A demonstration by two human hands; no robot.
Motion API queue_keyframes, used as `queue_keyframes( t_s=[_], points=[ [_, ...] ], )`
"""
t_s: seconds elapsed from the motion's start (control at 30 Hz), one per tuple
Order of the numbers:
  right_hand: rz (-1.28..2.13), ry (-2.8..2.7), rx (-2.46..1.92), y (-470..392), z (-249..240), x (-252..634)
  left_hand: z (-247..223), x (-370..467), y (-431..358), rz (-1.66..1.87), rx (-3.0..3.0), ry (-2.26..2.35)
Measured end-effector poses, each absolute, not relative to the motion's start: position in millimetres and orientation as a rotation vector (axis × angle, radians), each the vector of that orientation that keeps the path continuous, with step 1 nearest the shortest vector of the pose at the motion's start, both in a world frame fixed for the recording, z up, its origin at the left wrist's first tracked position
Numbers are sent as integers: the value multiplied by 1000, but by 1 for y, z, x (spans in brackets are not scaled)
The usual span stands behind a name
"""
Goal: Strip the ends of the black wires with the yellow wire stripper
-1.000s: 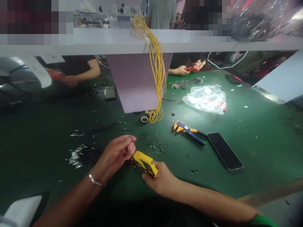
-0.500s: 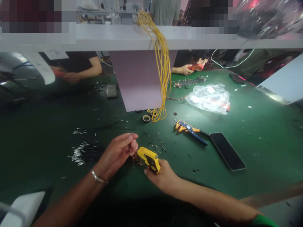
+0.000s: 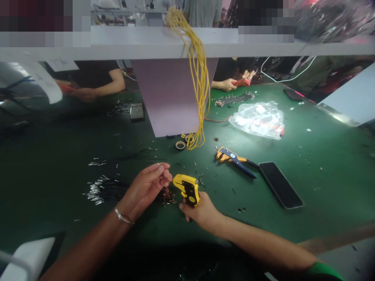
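My right hand (image 3: 202,212) grips a yellow and black wire stripper (image 3: 187,188), its head pointing left and up. Just left of the head, my left hand (image 3: 146,189) has its fingertips pinched together; a thin black wire seems to sit in them, too small to tell for sure. A bundle of black wires with bare silver ends (image 3: 102,190) lies on the green table (image 3: 58,164) left of my left hand. Short cut bits of wire (image 3: 199,178) are scattered just beyond the stripper.
A second stripper with orange and blue handles (image 3: 233,160) lies right of centre, beside a dark phone (image 3: 280,184). Yellow wires (image 3: 197,86) hang from a white shelf (image 3: 146,45). A plastic bag (image 3: 258,121), tape rolls (image 3: 180,145) and other people's hands (image 3: 227,84) are farther back.
My right hand has tipped the stripper more upright and lifted its head slightly. My left hand stays pinched next to it, almost unmoved.
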State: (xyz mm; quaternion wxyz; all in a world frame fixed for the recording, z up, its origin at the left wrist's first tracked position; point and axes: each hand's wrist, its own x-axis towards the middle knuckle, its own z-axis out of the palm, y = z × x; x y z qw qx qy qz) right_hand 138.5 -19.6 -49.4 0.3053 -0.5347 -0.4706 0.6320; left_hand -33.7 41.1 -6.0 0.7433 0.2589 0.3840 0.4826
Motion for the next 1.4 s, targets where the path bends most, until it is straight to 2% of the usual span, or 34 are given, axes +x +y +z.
queue_keyframes(
  t_s=[0.63, 0.93, 1.4],
  points=[
    [1749, -1292, -1261, -9, -53, 141, -8, -31, 44, 1095, 562, 865],
    [1747, -1249, -1362, -9, -56, 140, -19, -35, 47, 1091, 591, 843],
    [1812, -943, -1258, -19, -71, 141, -30, -39, 42, 1096, 602, 878]
  ],
)
